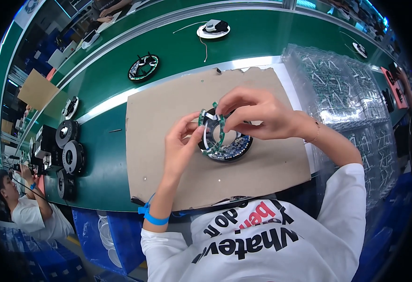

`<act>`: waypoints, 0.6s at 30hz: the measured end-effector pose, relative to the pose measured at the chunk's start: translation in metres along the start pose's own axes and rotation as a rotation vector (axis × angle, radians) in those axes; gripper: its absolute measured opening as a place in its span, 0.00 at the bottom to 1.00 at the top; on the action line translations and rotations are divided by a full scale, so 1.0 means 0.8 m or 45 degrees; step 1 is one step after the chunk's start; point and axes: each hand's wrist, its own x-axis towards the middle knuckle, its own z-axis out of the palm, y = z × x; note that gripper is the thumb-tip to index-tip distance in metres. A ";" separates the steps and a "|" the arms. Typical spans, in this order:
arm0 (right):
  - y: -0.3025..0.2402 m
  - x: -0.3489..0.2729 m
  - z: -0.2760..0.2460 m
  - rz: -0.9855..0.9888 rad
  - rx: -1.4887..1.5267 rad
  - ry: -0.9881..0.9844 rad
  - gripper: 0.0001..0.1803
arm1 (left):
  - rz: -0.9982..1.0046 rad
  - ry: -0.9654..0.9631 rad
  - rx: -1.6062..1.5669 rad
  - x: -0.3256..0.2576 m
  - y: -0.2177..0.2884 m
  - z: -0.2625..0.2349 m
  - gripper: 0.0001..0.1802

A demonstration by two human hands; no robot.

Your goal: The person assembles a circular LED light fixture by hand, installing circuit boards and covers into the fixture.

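My left hand grips the near-left side of a thin green ring-shaped circuit board with white ribbon strips, thumb in front. My right hand is closed at the board's right upper edge, thumb and forefinger pinching there; any small part between those fingertips is hidden. The ring is tilted up over a round black housing, whose circular board carries many small pale parts. That housing lies on a brown cardboard sheet. Whether ring and housing touch, I cannot tell.
Clear plastic trays of green boards are stacked to the right. On the green belt beyond lie a black ring assembly and a white disc unit. Black round units stand at left, near another person. A blue bin sits below.
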 end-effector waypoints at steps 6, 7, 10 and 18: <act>-0.008 0.014 0.003 -0.077 -0.153 -0.056 0.09 | 0.548 0.395 0.656 -0.001 0.050 0.002 0.15; -0.009 0.016 0.003 -0.072 -0.158 -0.046 0.09 | 0.613 0.510 0.743 -0.009 0.065 0.002 0.15; -0.011 0.022 0.006 -0.088 -0.185 -0.010 0.09 | 0.577 0.226 0.851 -0.028 0.096 0.011 0.14; -0.008 0.020 0.009 -0.130 -0.156 0.093 0.11 | 0.468 0.244 0.743 -0.013 0.082 0.018 0.09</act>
